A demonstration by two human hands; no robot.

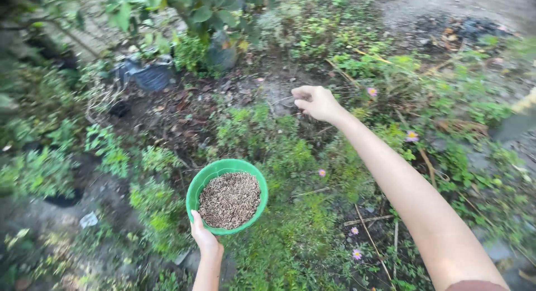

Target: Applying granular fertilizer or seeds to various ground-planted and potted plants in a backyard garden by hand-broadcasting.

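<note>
Figure. Head-camera view over a garden bed during hand-broadcasting of dry granular material. The left hand (204, 239) grips the near rim of a green plastic bowl (196, 186), thumb over the edge, and carries it level above low green groundcover (290, 157). The bowl is nearly full of brown, husk-like grains (229, 199); whether these are seed, rice hulls or a dry feed cannot be told. The right hand (316, 103) is stretched well beyond the bowl and to its right, fingers curled loosely into a fist over a patch of bare, leaf-littered soil (184, 109); what it encloses is hidden, though it is judged to hold a pinch of the grains. Small pink flowers (411, 136) stand to the right of the bowl, and a dark pot (151, 76) with a leafy shrub (201, 12) lies beyond it to the left.

Step in hand, as judged: scattering a handful over the bed. The next move calls for opening the fingers with a light flick to spread the grains thinly, then bringing the hand back to the bowl while the bowl is kept level.
</note>
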